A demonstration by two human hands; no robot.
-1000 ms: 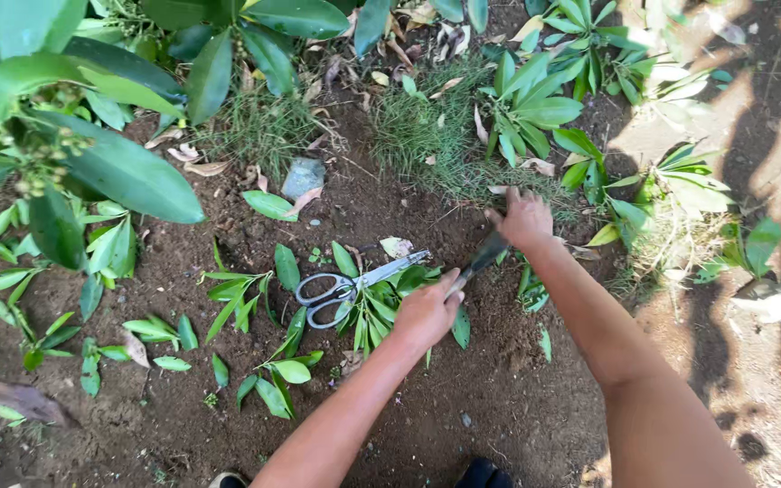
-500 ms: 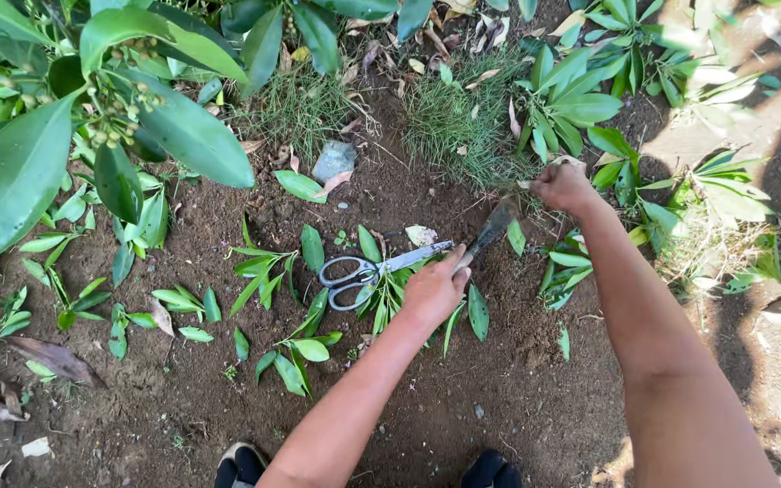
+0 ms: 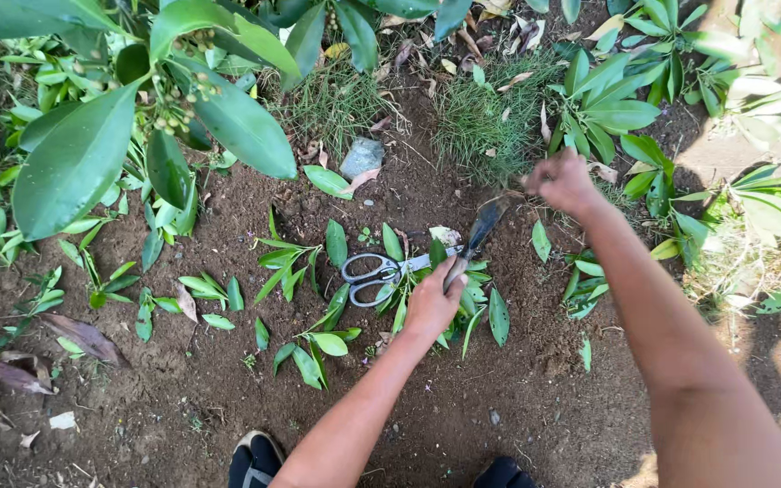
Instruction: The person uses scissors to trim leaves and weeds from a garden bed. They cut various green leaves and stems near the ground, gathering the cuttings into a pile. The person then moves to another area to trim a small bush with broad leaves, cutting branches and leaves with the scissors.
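Note:
My left hand (image 3: 433,303) reaches down to a small leafy seedling (image 3: 481,312) planted in dark soil, with its fingers closed around the plant's base. My right hand (image 3: 564,181) is fisted on the handle of a narrow dark-bladed digging tool (image 3: 483,226). The blade slants down-left, and its tip enters the soil right beside my left fingers. A pair of grey-handled scissors (image 3: 377,269) lies flat on the ground just left of my left hand, its blades pointing toward the seedling.
More small seedlings (image 3: 296,262) stand in a row across the bare soil (image 3: 409,398). A grey stone (image 3: 362,155) and grass tufts (image 3: 481,117) lie behind. A large-leaved shrub (image 3: 137,136) overhangs the upper left. My shoes (image 3: 253,456) show at the bottom edge.
My right hand has shifted a little away from the left with the tool handle, so the blade leans more. My left hand stays on the seedling and the scissors have not moved.

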